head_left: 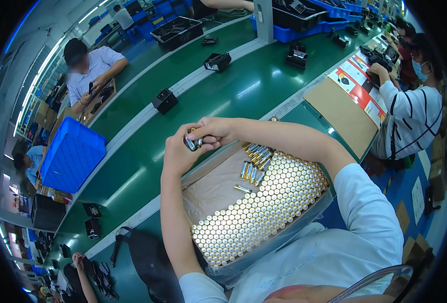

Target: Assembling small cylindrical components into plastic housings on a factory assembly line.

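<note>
My left hand and my right hand meet above the far left edge of an open cardboard box. Between them are several small gold-and-black batteries; the left hand's fingers close round them, while the right fingers press against them from above. Inside the box, upright batteries stand in tight rows over the near and right part. Loose batteries lie on their sides near the far edge, and one single battery rests on the bare brown bottom. My fingers partly hide the held batteries.
Beyond the box runs a green conveyor belt carrying black devices. A blue crate stands at left, a black bag lies left of the box. A cardboard sheet lies at right, near a person in a striped top.
</note>
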The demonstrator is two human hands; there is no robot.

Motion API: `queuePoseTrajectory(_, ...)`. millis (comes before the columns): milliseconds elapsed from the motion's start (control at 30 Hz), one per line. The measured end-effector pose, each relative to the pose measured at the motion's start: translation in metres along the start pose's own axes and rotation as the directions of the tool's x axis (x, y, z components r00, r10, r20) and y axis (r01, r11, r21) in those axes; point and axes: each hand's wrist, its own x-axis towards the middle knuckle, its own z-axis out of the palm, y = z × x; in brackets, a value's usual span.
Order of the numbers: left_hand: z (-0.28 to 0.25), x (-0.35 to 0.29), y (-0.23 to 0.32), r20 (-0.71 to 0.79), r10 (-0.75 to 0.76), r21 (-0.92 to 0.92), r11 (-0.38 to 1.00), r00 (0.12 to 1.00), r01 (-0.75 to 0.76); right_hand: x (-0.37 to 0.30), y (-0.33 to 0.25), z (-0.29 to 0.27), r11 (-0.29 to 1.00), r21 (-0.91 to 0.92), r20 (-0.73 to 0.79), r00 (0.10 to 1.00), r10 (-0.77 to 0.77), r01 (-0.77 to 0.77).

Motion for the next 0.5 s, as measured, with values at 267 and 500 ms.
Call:
queuePoseTrajectory(267,-0.008,-0.002,-0.007,0.035,-0.044,-0.124,0.991,0.998,0.048,0.001,0.002,-0.009,0.996,0.063,0.121,0.991,0.052,-0.060)
queuePoseTrajectory(500,-0.011,-0.003,-0.014,0.072,-0.021,-0.210,0.977,0.997,0.036,-0.001,0.001,-0.009,0.998,0.000,0.163,0.985,0.058,-0.059)
